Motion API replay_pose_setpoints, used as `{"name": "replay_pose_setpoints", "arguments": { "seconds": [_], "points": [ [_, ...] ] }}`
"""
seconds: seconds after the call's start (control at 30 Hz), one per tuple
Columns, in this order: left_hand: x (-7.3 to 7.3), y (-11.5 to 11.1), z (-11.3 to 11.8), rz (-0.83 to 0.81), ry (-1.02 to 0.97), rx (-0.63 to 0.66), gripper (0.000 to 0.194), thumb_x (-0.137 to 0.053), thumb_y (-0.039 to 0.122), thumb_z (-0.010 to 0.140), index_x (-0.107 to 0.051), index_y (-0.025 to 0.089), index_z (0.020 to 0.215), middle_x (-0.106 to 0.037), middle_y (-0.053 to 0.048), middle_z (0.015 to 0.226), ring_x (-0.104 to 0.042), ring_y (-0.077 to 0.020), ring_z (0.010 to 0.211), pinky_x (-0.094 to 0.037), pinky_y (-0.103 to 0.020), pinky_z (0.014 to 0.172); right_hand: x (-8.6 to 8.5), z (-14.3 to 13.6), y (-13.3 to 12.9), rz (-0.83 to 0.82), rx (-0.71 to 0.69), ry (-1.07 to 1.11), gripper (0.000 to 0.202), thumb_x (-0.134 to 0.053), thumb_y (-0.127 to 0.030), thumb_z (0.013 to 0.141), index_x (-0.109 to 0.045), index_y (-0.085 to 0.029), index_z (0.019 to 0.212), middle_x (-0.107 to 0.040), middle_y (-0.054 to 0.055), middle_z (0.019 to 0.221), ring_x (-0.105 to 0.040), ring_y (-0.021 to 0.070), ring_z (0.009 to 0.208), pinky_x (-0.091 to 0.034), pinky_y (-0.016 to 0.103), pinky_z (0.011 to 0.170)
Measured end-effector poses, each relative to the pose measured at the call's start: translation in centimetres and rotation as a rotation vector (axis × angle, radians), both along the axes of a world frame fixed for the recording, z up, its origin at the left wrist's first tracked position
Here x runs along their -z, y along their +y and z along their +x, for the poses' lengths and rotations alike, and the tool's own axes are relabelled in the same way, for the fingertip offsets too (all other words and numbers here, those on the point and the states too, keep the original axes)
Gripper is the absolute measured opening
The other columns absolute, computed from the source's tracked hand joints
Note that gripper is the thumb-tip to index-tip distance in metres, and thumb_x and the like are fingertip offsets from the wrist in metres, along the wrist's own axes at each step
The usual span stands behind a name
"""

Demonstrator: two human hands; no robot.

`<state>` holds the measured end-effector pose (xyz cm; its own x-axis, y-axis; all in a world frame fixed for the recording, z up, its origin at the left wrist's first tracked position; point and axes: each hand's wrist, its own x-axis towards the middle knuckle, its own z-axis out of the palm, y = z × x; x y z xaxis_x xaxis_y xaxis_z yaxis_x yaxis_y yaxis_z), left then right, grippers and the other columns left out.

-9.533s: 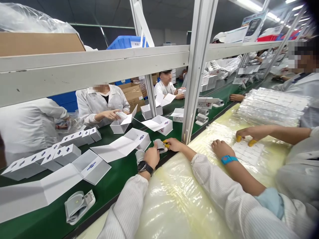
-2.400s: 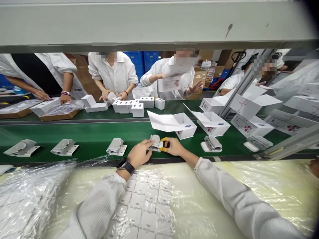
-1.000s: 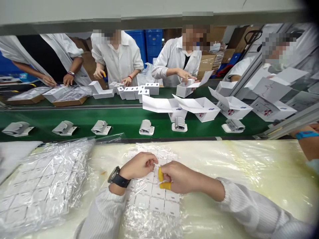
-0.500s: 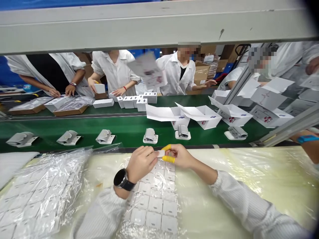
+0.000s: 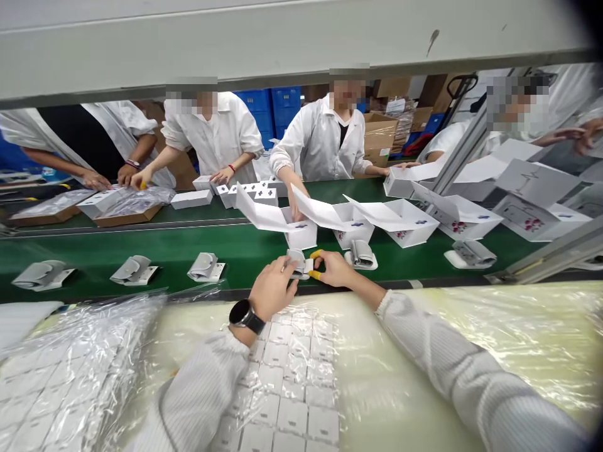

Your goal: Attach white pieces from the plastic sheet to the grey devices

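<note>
My right hand [image 5: 332, 269], with yellow covers on thumb and index finger, pinches a small white piece [image 5: 308, 265] at the right side of a rolled grey cuff [image 5: 296, 258] on the green belt [image 5: 254, 251]. On the cuff's left, my left hand [image 5: 273, 285] touches it with its fingers bent; a watch is on that wrist. Another cuff on a white plate [image 5: 362, 253] lies just right of my right hand. Below my hands, rows of small white pieces [image 5: 292, 414] lie under clear plastic.
More grey cuffs [image 5: 134, 270] sit leftward on the belt, another [image 5: 471, 253] at right. Open white boxes [image 5: 405, 220] line the belt's far side. Co-workers in white coats [image 5: 325, 141] stand opposite. A metal post [image 5: 459, 147] slants at right; a beam [image 5: 282, 44] crosses overhead.
Both my hands have moved forward from over the plastic to the cuff on the belt, with the white piece. Another open box now stands opposite, a co-worker's hand inside it.
</note>
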<state>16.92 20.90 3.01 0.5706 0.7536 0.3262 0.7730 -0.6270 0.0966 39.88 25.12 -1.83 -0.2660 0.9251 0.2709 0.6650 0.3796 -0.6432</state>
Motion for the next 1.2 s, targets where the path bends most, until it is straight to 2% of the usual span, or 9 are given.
{"name": "replay_pose_setpoints", "arguments": {
  "seconds": [0.27,0.43,0.63,0.73,0.8,0.87,1.0,1.1,1.2],
  "points": [
    [0.3,1.8,0.7,-0.252,-0.106,0.089,0.051,-0.054,0.018,0.085,-0.058,0.018,0.135,-0.054,-0.008,0.143,-0.057,-0.0243,0.126,-0.048,-0.035,0.108,1.8,1.0,0.5,-0.095,0.007,0.023,0.025,-0.079,-0.029,0.069,-0.065,-0.016,0.086,-0.065,-0.003,0.070,-0.051,0.0094,0.055,-0.036,0.022,0.056],
    [0.0,1.8,1.2,-0.281,-0.130,0.133,0.055,-0.055,0.014,0.081,-0.058,0.018,0.136,-0.053,-0.008,0.144,-0.059,-0.0258,0.125,-0.050,-0.037,0.107,1.7,2.4,0.5,-0.206,-0.022,0.101,0.031,-0.070,-0.037,0.079,-0.069,-0.014,0.099,-0.061,-0.004,0.064,-0.048,0.0096,0.054,-0.036,0.022,0.054],
    [-0.1,2.1,2.0,-0.376,-0.118,0.210,0.060,-0.055,0.015,0.082,-0.051,0.017,0.143,-0.044,-0.010,0.152,-0.051,-0.0267,0.134,-0.043,-0.038,0.113,1.2,3.0,1.3,-0.250,0.203,0.026,0.018,-0.074,-0.021,0.069,-0.064,-0.016,0.083,-0.062,-0.002,0.067,-0.052,0.0119,0.059,-0.038,0.024,0.059],
    [-1.4,1.0,1.0,-0.394,-0.160,0.247,0.057,-0.057,0.020,0.085,-0.051,0.016,0.141,-0.046,-0.013,0.150,-0.048,-0.0281,0.135,-0.042,-0.041,0.112,0.3,3.1,-0.5,-0.160,0.303,0.073,0.020,-0.075,-0.027,0.072,-0.061,-0.016,0.082,-0.056,-0.003,0.063,-0.049,0.0123,0.058,-0.037,0.025,0.059],
    [-2.4,-0.7,-0.5,-0.418,-0.236,0.252,0.044,-0.057,0.023,0.087,-0.059,0.016,0.130,-0.058,-0.013,0.135,-0.059,-0.0252,0.120,-0.050,-0.038,0.101,-0.8,2.6,-3.5,-0.037,0.353,0.143,0.020,-0.071,-0.034,0.078,-0.060,-0.017,0.080,-0.052,-0.003,0.061,-0.045,0.0119,0.056,-0.036,0.026,0.058],
    [-3.1,-2.9,-2.7,-0.513,-0.292,0.268,0.028,-0.055,0.024,0.088,-0.067,0.017,0.112,-0.068,-0.007,0.109,-0.066,-0.0187,0.094,-0.054,-0.031,0.082,-2.3,1.4,-7.6,0.007,0.272,0.206,0.023,-0.067,-0.038,0.082,-0.059,-0.018,0.076,-0.050,-0.002,0.060,-0.043,0.0117,0.055,-0.034,0.026,0.055],
    [-2.4,-6.9,-6.8,-0.684,-0.277,0.216,0.016,-0.054,0.023,0.088,-0.068,0.019,0.094,-0.063,0.001,0.073,-0.057,-0.0120,0.064,-0.045,-0.023,0.060,-4.7,-3.5,-14.8,-0.164,-0.193,0.205,0.014,-0.065,-0.031,0.085,-0.064,-0.018,0.082,-0.060,0.001,0.070,-0.050,0.0124,0.059,-0.037,0.024,0.055],
    [-1.0,-7.9,-8.4,-0.559,-0.253,0.074,0.017,-0.057,0.021,0.082,-0.066,0.019,0.097,-0.055,0.004,0.065,-0.052,-0.0122,0.058,-0.040,-0.023,0.057,-4.8,-7.0,-15.6,-0.183,-0.265,0.101,0.007,-0.065,-0.022,0.083,-0.065,-0.018,0.089,-0.063,0.001,0.075,-0.052,0.0126,0.062,-0.039,0.025,0.059],
    [0.0,-7.9,-8.8,-0.491,-0.241,0.027,0.024,-0.058,0.020,0.081,-0.063,0.019,0.105,-0.054,0.004,0.065,-0.053,-0.0135,0.059,-0.039,-0.023,0.057,-4.0,-9.0,-13.6,-0.196,-0.236,-0.005,0.011,-0.067,-0.019,0.081,-0.063,-0.017,0.091,-0.063,0.001,0.074,-0.054,0.0132,0.064,-0.037,0.024,0.059]
  ]
}}
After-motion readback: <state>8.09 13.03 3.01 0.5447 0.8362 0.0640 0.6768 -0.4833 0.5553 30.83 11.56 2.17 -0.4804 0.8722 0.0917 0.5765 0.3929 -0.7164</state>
